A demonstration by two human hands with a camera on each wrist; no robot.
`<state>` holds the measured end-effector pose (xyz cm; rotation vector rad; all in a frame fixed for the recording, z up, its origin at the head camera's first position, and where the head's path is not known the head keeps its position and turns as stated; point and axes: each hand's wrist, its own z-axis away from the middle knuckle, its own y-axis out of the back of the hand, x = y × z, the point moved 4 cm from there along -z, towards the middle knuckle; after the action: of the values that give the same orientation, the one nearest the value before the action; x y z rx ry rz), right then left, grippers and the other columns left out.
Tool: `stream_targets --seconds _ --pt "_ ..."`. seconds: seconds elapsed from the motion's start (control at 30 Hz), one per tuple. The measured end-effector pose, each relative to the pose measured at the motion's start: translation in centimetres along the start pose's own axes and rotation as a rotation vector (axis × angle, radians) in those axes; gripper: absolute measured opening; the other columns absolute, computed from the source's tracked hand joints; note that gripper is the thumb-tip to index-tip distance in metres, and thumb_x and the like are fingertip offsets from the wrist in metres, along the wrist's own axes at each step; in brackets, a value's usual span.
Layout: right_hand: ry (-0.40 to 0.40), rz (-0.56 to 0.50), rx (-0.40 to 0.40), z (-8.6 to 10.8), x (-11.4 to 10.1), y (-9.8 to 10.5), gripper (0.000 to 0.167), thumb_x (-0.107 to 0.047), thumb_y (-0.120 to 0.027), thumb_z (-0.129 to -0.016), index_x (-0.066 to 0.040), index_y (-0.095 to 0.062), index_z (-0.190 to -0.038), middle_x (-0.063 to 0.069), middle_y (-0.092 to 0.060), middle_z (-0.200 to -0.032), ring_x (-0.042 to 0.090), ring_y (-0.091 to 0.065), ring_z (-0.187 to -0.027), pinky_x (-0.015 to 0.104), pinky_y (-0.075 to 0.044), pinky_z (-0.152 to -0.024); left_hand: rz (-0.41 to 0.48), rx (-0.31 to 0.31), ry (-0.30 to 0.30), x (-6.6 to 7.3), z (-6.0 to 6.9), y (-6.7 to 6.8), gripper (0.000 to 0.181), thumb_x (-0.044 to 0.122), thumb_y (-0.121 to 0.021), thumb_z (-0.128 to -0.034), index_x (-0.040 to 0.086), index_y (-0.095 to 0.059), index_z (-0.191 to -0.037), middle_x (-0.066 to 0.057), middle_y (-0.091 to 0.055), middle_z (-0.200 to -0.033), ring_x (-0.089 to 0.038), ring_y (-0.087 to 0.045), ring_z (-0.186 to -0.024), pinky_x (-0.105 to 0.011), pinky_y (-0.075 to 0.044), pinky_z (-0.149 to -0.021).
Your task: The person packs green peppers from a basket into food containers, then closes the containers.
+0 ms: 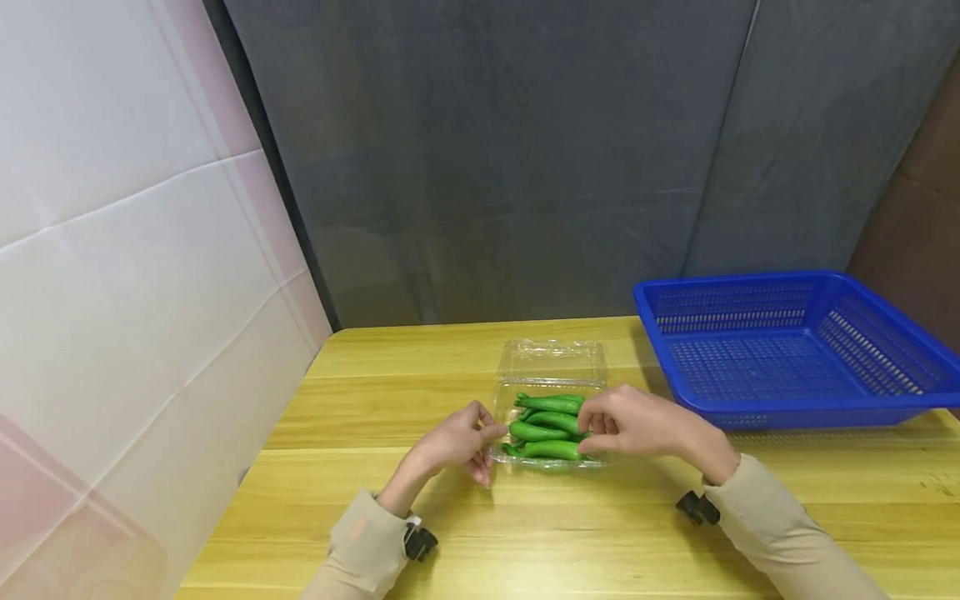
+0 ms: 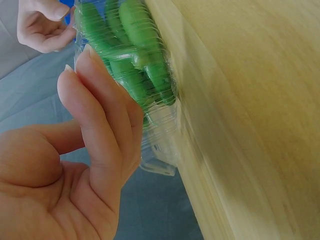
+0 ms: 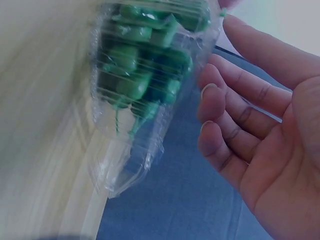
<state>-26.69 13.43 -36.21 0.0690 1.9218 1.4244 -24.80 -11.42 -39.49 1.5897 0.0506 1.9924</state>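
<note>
A hinged clear plastic box (image 1: 551, 389) lies on the table with its lid (image 1: 551, 361) folded back, away from me. Several green chili peppers (image 1: 551, 450) lie side by side and stacked inside. At the box's left wall, my left hand (image 1: 459, 437) has a fingertip over the rim near a pepper's end; its other fingers hang outside, bent beside the wall in the left wrist view. My right hand (image 1: 637, 423) is at the right side, its thumb and forefinger by the pepper ends. Its other fingers (image 3: 232, 135) are loosely bent beside the wall. Ridged plastic blurs the peppers (image 3: 132, 60).
A large blue plastic basket (image 1: 750, 406) with slotted walls stands at the back right of the wooden table (image 1: 360, 400). Behind the table hangs a dark grey curtain (image 1: 480, 167); a pale cloth wall (image 1: 135, 275) stands on the left.
</note>
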Motion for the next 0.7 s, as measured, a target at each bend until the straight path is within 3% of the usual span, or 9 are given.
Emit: stream_targets --seconds 0.43,0.7 --pt "0.027 0.059 0.131 1.2 0.7 3.2 0.007 -0.018 -0.075 -0.094 -0.011 -0.073 -0.097 -0.014 -0.065 -0.08 0.0 -0.057 -0.069 0.022 -0.054 -0.06 0.002 -0.002 0.001 0.1 0.1 -0.1 0.021 0.016 -0.054 -0.1061 -0.002 -0.044 -0.105 -0.013 -0.059 -0.066 -0.017 -0.061 -0.045 -0.039 -0.062 -0.052" --pt "-0.037 0.076 0.232 2.7 1.3 5.9 0.005 -0.021 -0.073 -0.095 -0.016 -0.073 -0.097 -0.015 -0.065 -0.081 0.0 -0.058 -0.068 0.024 -0.053 -0.059 -0.001 -0.008 -0.004 0.2 0.1 -0.1 0.021 0.017 -0.055 -0.106 -0.002 -0.046 -0.104 -0.012 -0.059 -0.066 -0.017 -0.062 -0.045 -0.04 -0.062 -0.053"
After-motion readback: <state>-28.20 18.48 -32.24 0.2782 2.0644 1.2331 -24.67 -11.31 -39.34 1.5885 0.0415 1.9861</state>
